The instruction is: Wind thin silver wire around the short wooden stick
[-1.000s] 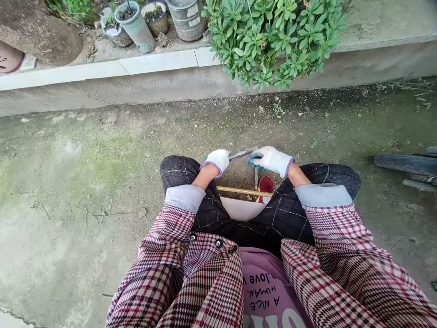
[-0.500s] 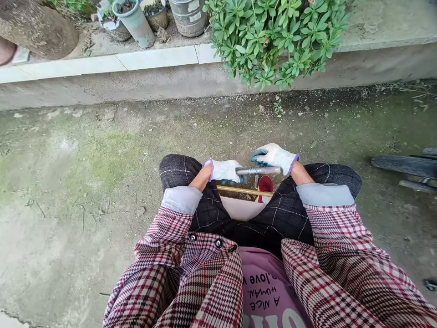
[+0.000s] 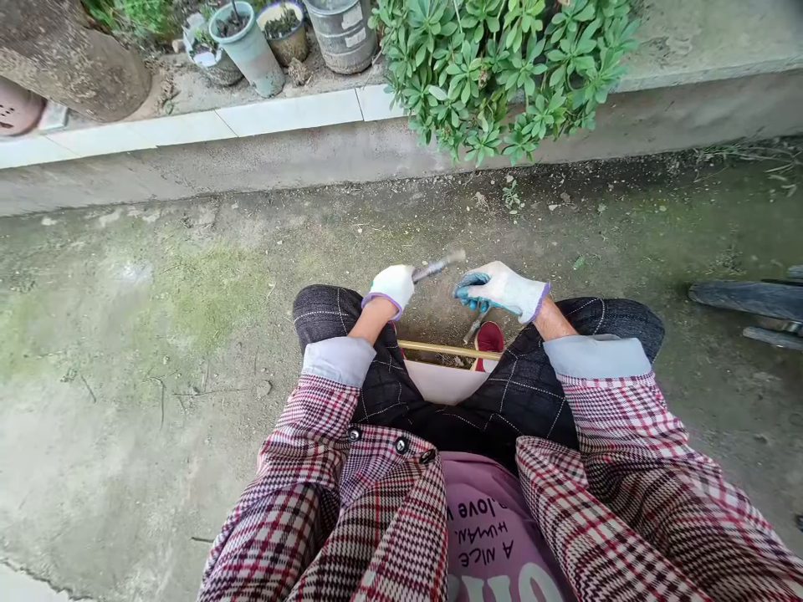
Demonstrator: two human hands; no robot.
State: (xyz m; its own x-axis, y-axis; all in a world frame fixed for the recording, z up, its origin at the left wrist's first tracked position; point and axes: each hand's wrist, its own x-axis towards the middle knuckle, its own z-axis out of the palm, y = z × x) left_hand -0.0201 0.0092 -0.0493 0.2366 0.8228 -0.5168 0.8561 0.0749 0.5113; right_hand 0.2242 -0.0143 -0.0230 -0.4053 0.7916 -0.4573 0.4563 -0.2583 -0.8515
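Observation:
My left hand (image 3: 392, 287), in a white work glove with a purple cuff, is closed around a grey metal rod (image 3: 432, 267). The rod slants up to the right, its far end blurred. My right hand (image 3: 502, 291), in a matching glove with blue-coated fingers, is closed with its fingertips together. Below them sticks out a short thin metal bar (image 3: 473, 329), which the right hand appears to grip. The bar's upper part is hidden by the fingers. Both hands are above the ground between my spread knees, with the long rod's tip just left of the right hand.
A yellowish bar (image 3: 442, 347) and a pale surface (image 3: 445, 385) lie between my legs, by a red shoe (image 3: 489, 339). Ahead runs a low concrete ledge (image 3: 269, 163) with pots (image 3: 248, 46) and a leafy bush (image 3: 502, 75). A dark wheel (image 3: 746, 301) stands at right.
My left hand has turned and risen slightly, swinging the rod from level to slanting upward and away. The right hand stays nearly in place; the thin bar below it has tilted.

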